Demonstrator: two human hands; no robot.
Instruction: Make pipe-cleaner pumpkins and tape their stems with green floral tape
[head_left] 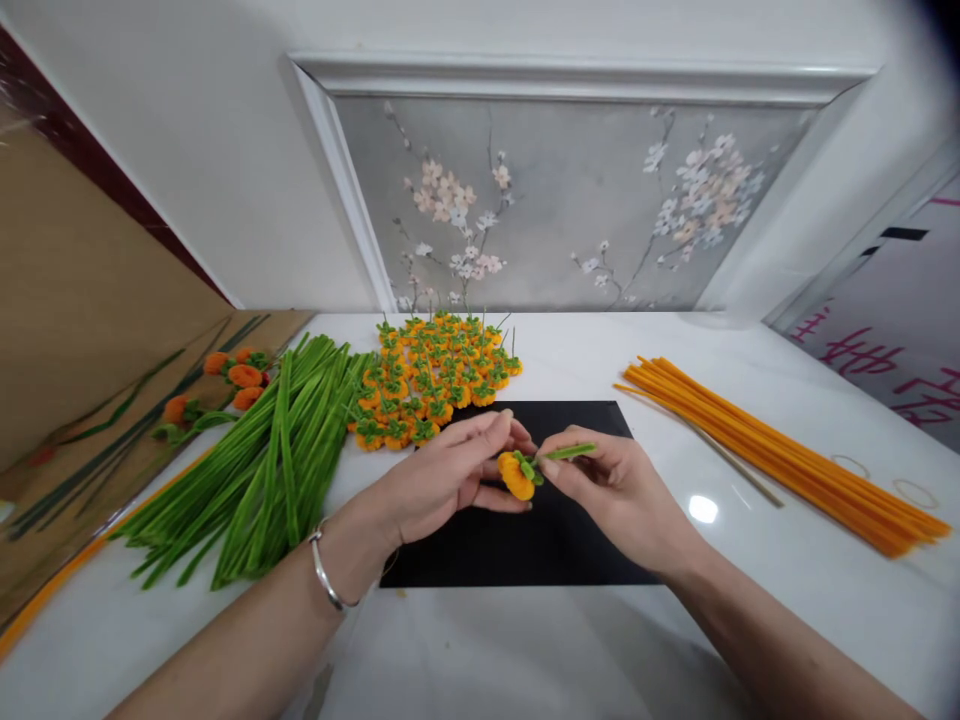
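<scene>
Over a black mat (pixel 480 555), both of my hands work on one small orange pipe-cleaner flower (pixel 516 476) with green leaves at its base. It is tilted, its orange head facing down and left. My left hand (pixel 457 460), with a silver bangle at the wrist, curls its fingers around the head; the exact contact is partly hidden. Thumb and fingers of my right hand (pixel 611 485) pinch at the leafy base, where a short green pipe cleaner (pixel 571 452) sticks out to the right.
Many similar orange flowers (pixel 442 370) stand behind the mat. Green pipe cleaners (pixel 285 450) lie in a heap at left, orange pipe cleaners (pixel 772 450) at right. Brown paper (pixel 97 390) at far left holds finished-looking orange blooms (pixel 245 376). A framed wall panel (pixel 540 200) rises behind.
</scene>
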